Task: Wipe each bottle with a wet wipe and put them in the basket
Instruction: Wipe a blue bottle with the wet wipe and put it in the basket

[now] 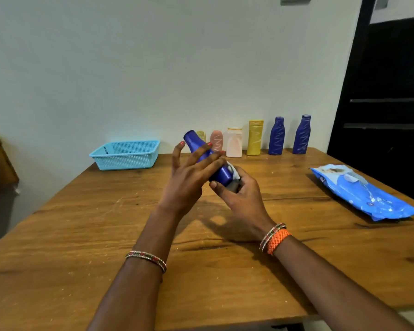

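Head view, left hand (189, 177) fingers straight against blue bottle (202, 154), right hand (239, 194) gripping half-hidden wipe (232, 172)

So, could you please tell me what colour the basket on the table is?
Light blue: the basket shows best in the head view, at the table's far left.

Wood table (81, 235), pale wall (129, 68), dark door (387, 80)

Your basket (126, 154) sits far left on the table (81, 235), bottles (255, 137) line the back edge, wipes pack (363, 193) lies right.
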